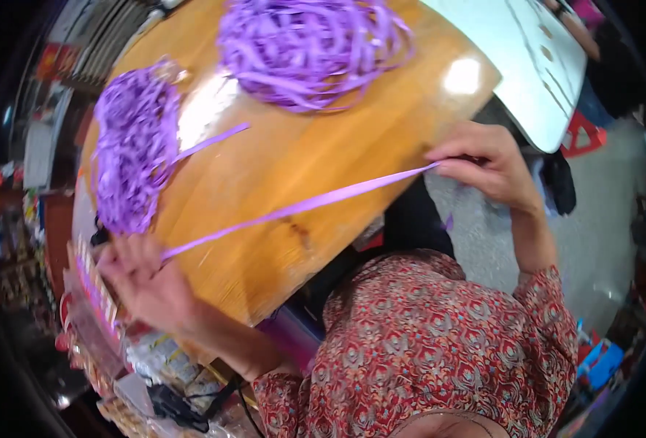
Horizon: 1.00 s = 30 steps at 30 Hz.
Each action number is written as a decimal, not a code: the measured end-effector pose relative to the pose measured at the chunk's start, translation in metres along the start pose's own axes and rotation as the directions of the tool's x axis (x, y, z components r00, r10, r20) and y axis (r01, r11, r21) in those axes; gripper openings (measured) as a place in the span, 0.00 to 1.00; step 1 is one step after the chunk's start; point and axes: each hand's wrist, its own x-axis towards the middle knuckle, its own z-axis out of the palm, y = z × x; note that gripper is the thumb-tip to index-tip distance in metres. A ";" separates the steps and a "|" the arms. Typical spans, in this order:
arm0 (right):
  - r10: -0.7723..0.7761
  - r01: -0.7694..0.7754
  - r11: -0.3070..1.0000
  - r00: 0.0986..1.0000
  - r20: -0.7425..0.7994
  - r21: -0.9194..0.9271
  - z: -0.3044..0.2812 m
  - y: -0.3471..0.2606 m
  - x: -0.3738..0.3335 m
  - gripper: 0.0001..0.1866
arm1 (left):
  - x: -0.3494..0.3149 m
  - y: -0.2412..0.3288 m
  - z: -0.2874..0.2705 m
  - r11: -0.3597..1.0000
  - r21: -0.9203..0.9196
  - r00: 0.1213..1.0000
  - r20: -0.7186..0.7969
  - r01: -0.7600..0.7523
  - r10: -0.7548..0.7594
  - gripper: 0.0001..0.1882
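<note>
A narrow purple ribbon [323,199] stretches nearly straight between my hands, slanting over the near part of the wooden table. Its right end is pinched between the thumb and fingers of my right hand [487,164], just beyond the table's edge. At the table's left side, my left hand [144,281] has the other end at its loosely curled, slightly blurred fingers. Beyond that hand lies a long tangled heap of purple ribbon [133,146], one loose strip trailing to the right. A larger coiled pile of purple ribbon [305,55] rests at the far middle.
The wooden table [367,142] has a curved edge in front of me. A white table [524,62] adjoins it at the far right, with a red stool [584,136] beside it and another person near. Packaged goods [173,365] crowd the lower left.
</note>
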 end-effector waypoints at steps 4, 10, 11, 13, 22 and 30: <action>0.151 -0.151 0.988 0.988 -0.033 -0.019 -0.009 0.006 -0.013 0.10 | 0.007 -0.028 -0.009 0.992 -0.035 0.986 0.115 0.124 -0.119 0.09; 0.347 -0.360 0.857 0.932 0.102 0.369 -0.005 0.016 -0.004 0.12 | 0.006 -0.006 -0.011 0.998 -0.038 0.995 0.078 0.059 -0.056 0.07; 0.321 -0.344 0.842 0.939 0.126 0.415 -0.004 0.017 -0.005 0.12 | 0.008 -0.007 -0.014 0.997 -0.023 0.994 0.082 0.068 -0.066 0.08; 0.320 -0.330 0.830 0.942 0.099 0.450 -0.003 0.016 -0.008 0.13 | 0.012 -0.006 -0.020 0.997 -0.009 0.993 0.089 0.076 -0.075 0.08; 0.261 -0.237 0.815 0.965 0.029 0.529 0.001 0.009 -0.008 0.12 | 0.020 0.001 -0.040 0.996 0.091 0.999 0.046 0.016 -0.020 0.09; 0.217 -0.178 0.851 0.976 -0.021 0.495 0.000 0.015 -0.001 0.12 | 0.029 0.004 -0.043 0.991 0.127 0.999 0.015 -0.033 0.032 0.09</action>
